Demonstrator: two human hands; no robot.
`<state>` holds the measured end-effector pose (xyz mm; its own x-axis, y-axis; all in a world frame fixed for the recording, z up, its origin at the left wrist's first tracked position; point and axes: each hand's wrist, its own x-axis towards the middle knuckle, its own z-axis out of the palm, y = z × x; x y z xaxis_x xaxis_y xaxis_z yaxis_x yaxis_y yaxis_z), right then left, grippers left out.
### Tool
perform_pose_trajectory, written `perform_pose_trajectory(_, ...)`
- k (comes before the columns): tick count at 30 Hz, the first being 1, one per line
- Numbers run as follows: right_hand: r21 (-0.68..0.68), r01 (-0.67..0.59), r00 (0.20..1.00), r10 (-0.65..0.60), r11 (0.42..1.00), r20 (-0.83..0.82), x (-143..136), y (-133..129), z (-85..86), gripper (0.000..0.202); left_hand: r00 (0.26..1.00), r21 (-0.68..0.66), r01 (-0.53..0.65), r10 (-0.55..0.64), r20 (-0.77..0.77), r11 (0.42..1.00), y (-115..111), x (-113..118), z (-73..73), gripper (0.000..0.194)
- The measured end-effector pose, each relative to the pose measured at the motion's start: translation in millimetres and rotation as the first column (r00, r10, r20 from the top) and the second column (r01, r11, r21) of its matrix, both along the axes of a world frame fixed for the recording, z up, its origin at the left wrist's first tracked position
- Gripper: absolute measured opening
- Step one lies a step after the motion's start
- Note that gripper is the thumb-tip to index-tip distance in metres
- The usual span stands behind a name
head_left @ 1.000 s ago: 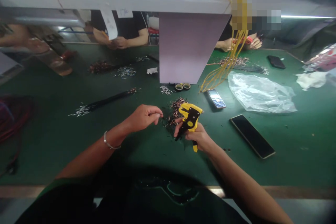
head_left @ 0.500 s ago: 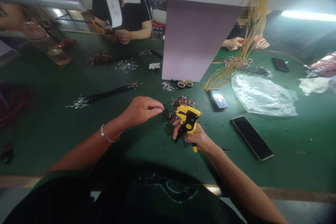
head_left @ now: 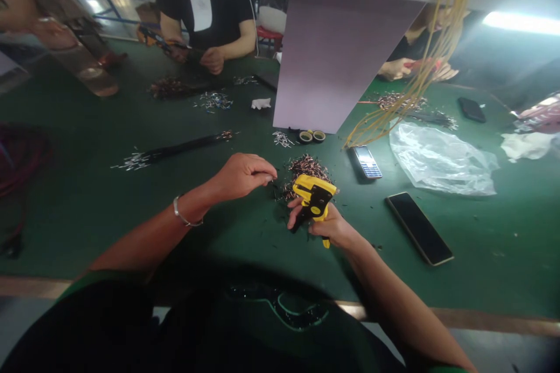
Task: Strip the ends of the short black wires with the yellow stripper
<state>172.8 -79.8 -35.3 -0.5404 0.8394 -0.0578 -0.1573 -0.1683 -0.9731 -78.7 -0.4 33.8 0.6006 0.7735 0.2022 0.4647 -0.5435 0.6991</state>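
My left hand (head_left: 245, 176) is closed in a pinch just left of the wire stripper's jaws. A short dark bit of black wire (head_left: 272, 181) barely shows at its fingertips; most of the wire is hidden. Wrapped round the grip of a yellow and black wire stripper (head_left: 315, 193) is my right hand (head_left: 326, 225), with the tool's head turned toward the left hand. Behind the tool lies a heap of copper-tipped wire pieces (head_left: 308, 166). A bundle of black wires (head_left: 184, 147) with pale metal ends rests to the left.
Two tape rolls (head_left: 312, 136) and silvery terminals (head_left: 282, 139) lie before an upright panel (head_left: 336, 58). At right are a keypad phone (head_left: 367, 162), a smartphone (head_left: 419, 227) and a plastic bag (head_left: 441, 157). Yellow wires (head_left: 450, 29) hang from the shelf. Co-workers' hands (head_left: 213, 60) work across the table.
My left hand has shifted slightly, still pinched; the thin wire seen between it and the stripper no longer shows clearly. My right hand keeps the stripper in place. The view has tilted slightly.
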Motion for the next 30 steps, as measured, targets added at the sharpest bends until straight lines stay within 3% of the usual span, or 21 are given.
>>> perform_pose_trajectory(19,-0.029,-0.048,0.999,0.048,0.998,-0.009,-0.9,2.4,2.5,0.057,1.0,0.004,0.002,-0.002,-0.003,1.0,0.9,0.5,-1.9,0.024)
perform_pose_trajectory(30,0.071,-0.037,0.999,0.036,0.997,0.018,-2.5,1.2,-4.8,0.044,1.0,0.088,0.021,-0.021,-0.005,0.996,1.5,-2.1,-4.6,0.025)
